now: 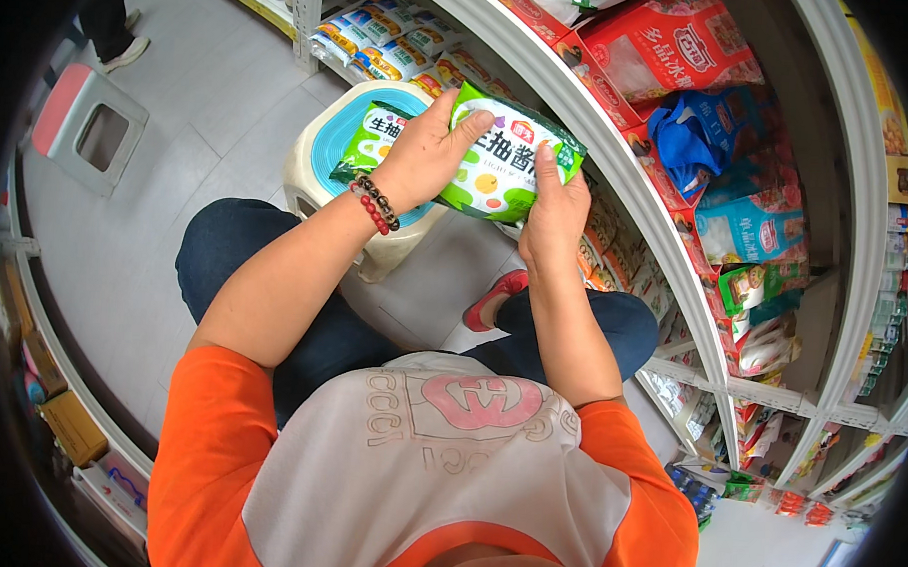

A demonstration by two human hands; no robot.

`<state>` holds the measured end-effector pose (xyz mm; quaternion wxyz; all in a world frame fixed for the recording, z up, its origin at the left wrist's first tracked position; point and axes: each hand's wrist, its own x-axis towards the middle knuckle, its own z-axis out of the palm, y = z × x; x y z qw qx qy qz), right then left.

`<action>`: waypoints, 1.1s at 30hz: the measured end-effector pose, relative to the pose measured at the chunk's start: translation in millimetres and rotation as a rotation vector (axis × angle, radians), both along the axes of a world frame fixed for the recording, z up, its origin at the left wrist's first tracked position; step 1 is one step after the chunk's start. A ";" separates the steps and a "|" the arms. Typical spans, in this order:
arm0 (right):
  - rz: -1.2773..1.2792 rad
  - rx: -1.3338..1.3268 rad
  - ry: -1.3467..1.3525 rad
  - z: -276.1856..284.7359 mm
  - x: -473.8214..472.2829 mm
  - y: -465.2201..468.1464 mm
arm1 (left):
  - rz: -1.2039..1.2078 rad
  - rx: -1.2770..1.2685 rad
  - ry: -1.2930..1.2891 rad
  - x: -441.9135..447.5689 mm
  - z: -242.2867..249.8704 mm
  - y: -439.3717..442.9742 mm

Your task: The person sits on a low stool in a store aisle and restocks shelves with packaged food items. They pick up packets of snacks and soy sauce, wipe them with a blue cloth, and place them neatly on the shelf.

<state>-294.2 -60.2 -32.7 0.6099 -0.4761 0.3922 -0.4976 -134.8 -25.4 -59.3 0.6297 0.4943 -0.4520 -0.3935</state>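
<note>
Between both hands is a green and white plastic packet of light soy sauce (pixel 496 165), tilted above a plastic stool. My left hand (pixel 428 151), with two bead bracelets at its wrist, grips the packet's left end, thumb on top. At its right end my right hand (pixel 558 205) holds on, thumb across the printed front. A similar green packet (pixel 365 142) lies on the blue top of the cream stool (pixel 333 103), partly hidden by my left hand.
Shelving with a white metal edge (pixel 656 193) curves along the right, bearing bagged rock sugar (pixel 676 47). Yellow and blue packets (pixel 391 34) lie on a low shelf ahead. A pink and white stool (pixel 92 128) stands at the left, near another person's shoe (pixel 126 54).
</note>
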 end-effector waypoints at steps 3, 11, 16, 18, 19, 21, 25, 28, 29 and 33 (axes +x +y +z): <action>-0.081 -0.130 0.071 6.0 4.4 1.3 | 0.024 0.036 -0.048 1.6 -2.4 0.9; -0.028 -0.127 0.017 20.5 7.2 2.4 | -0.011 0.050 0.164 6.0 -4.5 -1.3; -0.029 -0.114 0.009 22.1 9.1 4.5 | -0.010 0.066 0.230 5.4 -7.4 -2.9; -0.034 -0.095 0.016 21.0 8.7 5.3 | -0.019 0.053 0.299 4.3 -8.6 -3.2; -0.025 -0.093 0.003 20.6 7.9 4.9 | -0.028 0.070 0.315 3.7 -8.8 -3.3; 0.000 -0.069 0.006 19.5 5.2 4.0 | -0.048 0.087 0.376 4.1 -7.5 -3.9; -0.030 -0.013 0.132 16.6 0.0 2.6 | 0.056 0.083 0.340 9.2 2.1 -5.8; 0.103 0.083 0.184 8.9 0.4 10.8 | 0.286 0.109 -0.304 10.0 9.3 -0.7; 0.158 0.138 0.170 3.4 2.7 16.0 | 0.244 0.121 -0.443 6.1 10.1 3.3; 0.374 0.257 -0.196 -22.3 12.8 27.5 | 0.142 -0.065 -0.705 -17.1 6.2 21.7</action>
